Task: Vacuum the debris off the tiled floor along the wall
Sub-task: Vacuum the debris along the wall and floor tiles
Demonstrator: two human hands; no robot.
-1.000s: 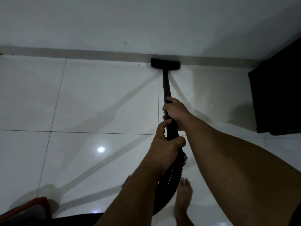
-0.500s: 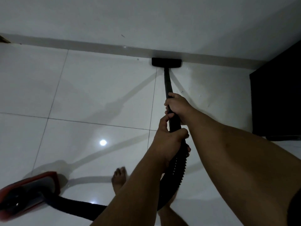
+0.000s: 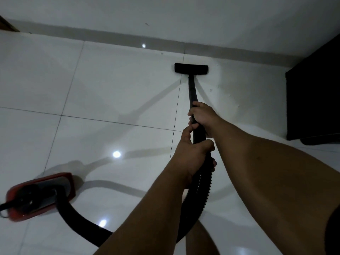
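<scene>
1. Vacuum wand (image 3: pixel 191 90): slim, matte black, running up to a flat rectangular floor head (image 3: pixel 191 68) at 12 o'clock, near the wall (image 3: pixel 165 13).
2. Right hand (image 3: pixel 203 116), fingers curled round the wand.
3. Left hand (image 3: pixel 191 155) behind it, wrapped round the ribbed hose (image 3: pixel 199 192) joint.
4. Red canister (image 3: pixel 39 195) at 8 o'clock on glossy white tiles (image 3: pixel 119 89).

A dark cabinet (image 3: pixel 312 92) stands against the white wall (image 3: pixel 184 15). Far along the wall from the cabinet, a sliver of brown wood (image 3: pixel 7 24) shows at the picture's edge.
</scene>
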